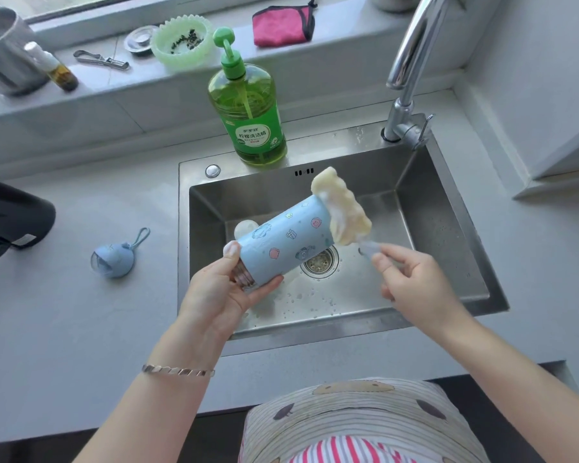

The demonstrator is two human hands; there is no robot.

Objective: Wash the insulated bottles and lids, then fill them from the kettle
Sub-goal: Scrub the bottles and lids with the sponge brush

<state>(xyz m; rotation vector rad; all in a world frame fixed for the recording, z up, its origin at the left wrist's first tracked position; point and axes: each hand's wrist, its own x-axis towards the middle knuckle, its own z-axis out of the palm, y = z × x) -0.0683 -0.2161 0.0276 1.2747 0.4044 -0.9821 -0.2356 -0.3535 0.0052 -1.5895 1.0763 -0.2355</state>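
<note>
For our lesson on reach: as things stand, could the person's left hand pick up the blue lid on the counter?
Probably not yet. Bare counter lies between the left hand and the blue lid, so the path looks free, but its fingers grip the blue bottle, which it must release first.

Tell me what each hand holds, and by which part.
The left hand grips the blue bottle at its threaded end; the right hand pinches the sponge brush by its clear handle.
</note>
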